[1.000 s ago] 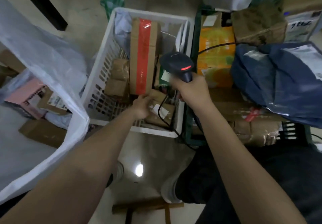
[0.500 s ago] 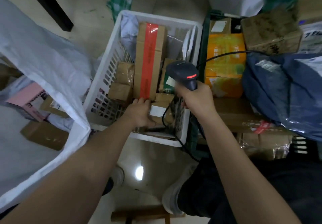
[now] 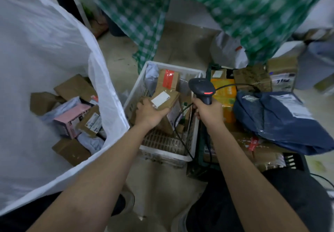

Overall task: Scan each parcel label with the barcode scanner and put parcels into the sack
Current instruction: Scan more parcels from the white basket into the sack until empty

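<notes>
My left hand grips a small brown cardboard parcel with a white label facing up, lifted over the white plastic crate. My right hand grips the handle of the black barcode scanner, whose red light shows and whose head sits just right of the parcel. Its black cable loops down over the crate's front. The large white sack stands open at the left and holds several parcels, among them a pink box.
A tall box with red tape and other parcels lie in the crate. A dark green crate at the right carries an orange box, brown boxes and a dark blue mailer bag. A green checked cloth hangs behind.
My left hand has lifted the small labelled parcel out of the crate's front and turned its label up. The view has tilted upward; the scanner stays beside it.
</notes>
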`<state>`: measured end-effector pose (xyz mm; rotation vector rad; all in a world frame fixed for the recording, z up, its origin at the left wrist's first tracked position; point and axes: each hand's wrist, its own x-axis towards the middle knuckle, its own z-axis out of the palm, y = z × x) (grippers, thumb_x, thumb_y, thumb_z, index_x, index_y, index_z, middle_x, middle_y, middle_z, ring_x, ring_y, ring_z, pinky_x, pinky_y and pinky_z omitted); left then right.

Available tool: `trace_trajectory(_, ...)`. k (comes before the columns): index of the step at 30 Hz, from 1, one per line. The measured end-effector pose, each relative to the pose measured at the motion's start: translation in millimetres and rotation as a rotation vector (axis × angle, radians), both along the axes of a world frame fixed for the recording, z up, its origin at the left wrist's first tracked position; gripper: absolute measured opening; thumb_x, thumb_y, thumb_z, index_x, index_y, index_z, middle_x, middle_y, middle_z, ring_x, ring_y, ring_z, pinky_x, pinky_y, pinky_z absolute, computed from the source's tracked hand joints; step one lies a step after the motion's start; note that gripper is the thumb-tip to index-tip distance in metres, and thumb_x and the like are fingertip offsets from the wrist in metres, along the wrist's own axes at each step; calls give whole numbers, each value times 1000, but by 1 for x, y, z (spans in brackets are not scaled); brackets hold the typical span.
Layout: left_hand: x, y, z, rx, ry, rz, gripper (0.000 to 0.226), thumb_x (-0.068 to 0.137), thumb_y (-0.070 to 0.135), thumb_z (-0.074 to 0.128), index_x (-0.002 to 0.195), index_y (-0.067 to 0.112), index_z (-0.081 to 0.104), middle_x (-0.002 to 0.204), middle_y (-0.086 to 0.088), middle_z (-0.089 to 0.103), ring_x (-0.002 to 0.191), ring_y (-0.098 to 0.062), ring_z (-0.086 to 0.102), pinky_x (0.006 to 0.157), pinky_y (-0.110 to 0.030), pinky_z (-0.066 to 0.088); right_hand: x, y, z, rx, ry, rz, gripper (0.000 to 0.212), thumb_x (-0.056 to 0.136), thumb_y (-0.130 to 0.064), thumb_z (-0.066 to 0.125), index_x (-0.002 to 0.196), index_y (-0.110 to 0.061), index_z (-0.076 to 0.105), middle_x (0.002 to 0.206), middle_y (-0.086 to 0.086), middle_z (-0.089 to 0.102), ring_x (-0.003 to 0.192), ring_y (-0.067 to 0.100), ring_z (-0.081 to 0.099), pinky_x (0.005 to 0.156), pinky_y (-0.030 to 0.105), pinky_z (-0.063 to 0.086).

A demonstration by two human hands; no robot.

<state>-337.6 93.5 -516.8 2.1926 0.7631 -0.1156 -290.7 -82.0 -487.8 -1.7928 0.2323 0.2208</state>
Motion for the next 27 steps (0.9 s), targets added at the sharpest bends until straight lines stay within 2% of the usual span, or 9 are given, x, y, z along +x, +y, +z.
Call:
trace_trajectory(7, -16, -14, 79, -286, -321, 11, 90, 62, 74, 60, 138, 36, 31, 131, 4, 55, 115, -20, 56, 99, -44, 46, -25, -23, 35, 100, -121, -201, 17, 86, -31, 71, 87, -16, 65, 79, 0, 65, 82, 21, 60, 78, 35, 46)
trace_trajectory(9, -19, -15, 97, -351, -342, -6, 87, 60, 80, 57, 135, 48, 27, 135, 3, 52, 117, -22, 55, 101, -47, 44, -30, -23, 45, 151, -148, -214, 21, 86, -33, 72, 97, -16, 65, 90, 0, 67, 88, 18, 60, 81, 32, 45)
trace_trajectory(12, -28, -14, 117, -433, -363, -21, 90, 56, 86, 55, 135, 57, 23, 145, 3, 44, 126, -24, 50, 104, -52, 40, -34, -18, 59, 234, -176, -216, 14, 84, -28, 75, 86, -27, 61, 89, -9, 66, 88, 13, 61, 85, 32, 48)
trace_trajectory(15, -44, -8, 135, -391, -319, -139, 93, 65, 82, 49, 144, 56, 8, 157, 11, 24, 137, -20, 37, 111, -49, 34, -36, -13, 72, 310, -167, -211, 22, 80, -22, 79, 87, -28, 59, 92, -10, 66, 91, 15, 63, 88, 39, 51)
trace_trajectory(17, -49, 1, 140, -434, -337, -177, 86, 78, 69, 53, 148, 48, 8, 155, 8, 30, 130, -17, 46, 108, -43, 40, -38, -9, 79, 360, -184, -205, 30, 78, -17, 81, 99, -22, 60, 101, -2, 69, 94, 17, 65, 87, 37, 53)
trace_trajectory(19, -53, 9, 145, -481, -340, -171, 78, 90, 50, 57, 150, 34, 11, 143, 2, 46, 109, -11, 58, 90, -29, 51, -40, -4, 87, 395, -207, -192, 37, 78, -13, 81, 108, -15, 59, 103, -1, 68, 91, 12, 65, 78, 27, 52)
trace_trajectory(21, -57, 16, 153, -474, -339, -111, 76, 86, 55, 58, 143, 25, 20, 131, 1, 54, 100, -8, 58, 74, -20, 50, -41, 0, 92, 399, -236, -156, 38, 78, -12, 80, 110, -14, 59, 96, -7, 66, 82, 3, 62, 68, 16, 47)
trace_trajectory(24, -64, 29, 161, -451, -393, 34, 87, 66, 76, 58, 130, 24, 30, 129, -3, 56, 107, -18, 60, 92, -36, 52, -41, 8, 104, 394, -260, -95, 40, 77, -12, 81, 112, -12, 60, 98, -4, 67, 87, 8, 64, 75, 20, 49)
trace_trajectory(27, -75, 40, 166, -468, -372, -3, 82, 81, 61, 62, 142, 40, 13, 131, -2, 52, 106, -28, 64, 88, -39, 56, -38, 17, 113, 357, -287, -48, 41, 77, -12, 81, 113, -9, 61, 103, -1, 68, 96, 15, 64, 86, 31, 50)
